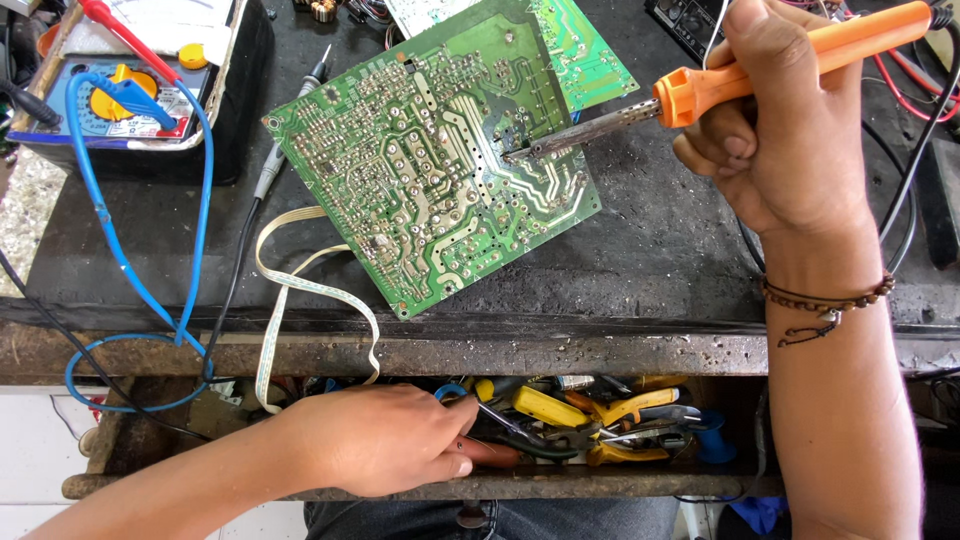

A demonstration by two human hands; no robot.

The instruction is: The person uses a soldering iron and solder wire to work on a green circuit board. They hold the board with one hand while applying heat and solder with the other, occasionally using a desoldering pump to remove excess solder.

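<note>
1. The right hand [790, 140] has a closed grip on the orange handle of the soldering iron [790, 65], tip resting on the green circuit board [420, 190].
2. The iron looks light and stiff; the handle is the safe hold, since the metal barrel is probably hot.
3. The left hand [385, 440] curls among tools in the open drawer [120, 455], fingers touching a red-handled tool [490, 452].
4. The board, likely thin and fragile, lies flat on the dark, scarred surface [650, 250], beside a meter [120, 90] and blue lead [120, 250].

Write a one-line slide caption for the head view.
Right hand holds an orange soldering iron to a green circuit board; left hand reaches into a drawer of tools.
</note>
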